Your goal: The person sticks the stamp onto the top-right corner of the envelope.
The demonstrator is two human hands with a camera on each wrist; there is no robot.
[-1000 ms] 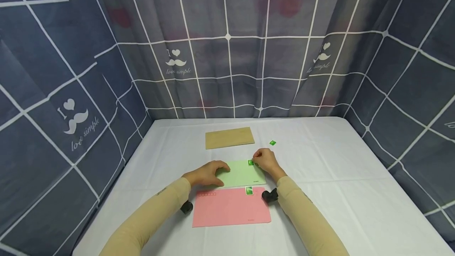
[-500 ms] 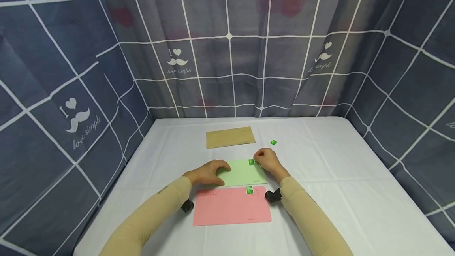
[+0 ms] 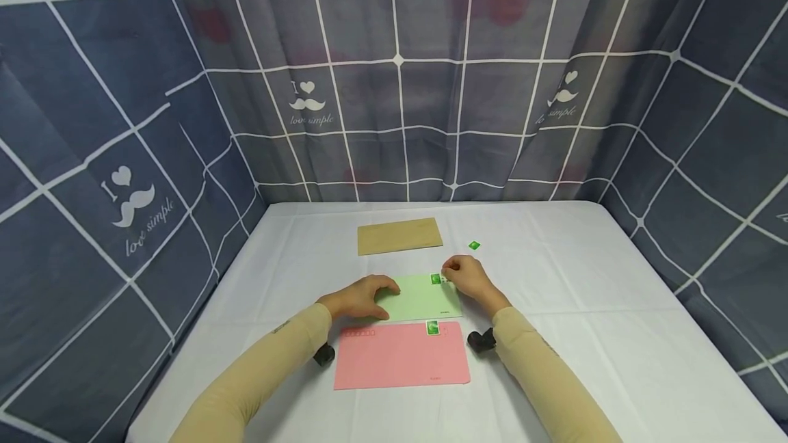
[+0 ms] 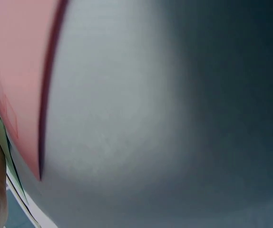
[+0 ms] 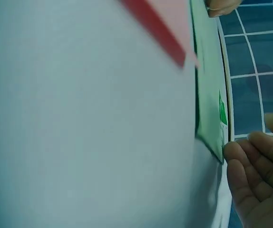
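Observation:
A light green envelope (image 3: 418, 299) lies flat on the white table, with a green stamp (image 3: 436, 279) at its upper right. My left hand (image 3: 358, 298) rests over the envelope's left end, thumb and fingers spread apart. At the upper right corner, just beside the stamp, is my right hand (image 3: 469, 275), its fingers loosely bent. In the right wrist view the thumb stands apart from the fingers (image 5: 255, 166), and I see nothing held between them. Nearer to me lies a pink envelope (image 3: 401, 357) with its own green stamp (image 3: 433, 327).
A brown envelope (image 3: 400, 236) lies farther back on the white tablecloth (image 3: 566, 272). To its right is a loose green stamp (image 3: 474, 245). A dark checked curtain (image 3: 425, 101) surrounds the back and sides of the table.
My right hand has shifted slightly right, away from the stamp on the green envelope, and its forearm has swung right. The left hand keeps its place on the envelope.

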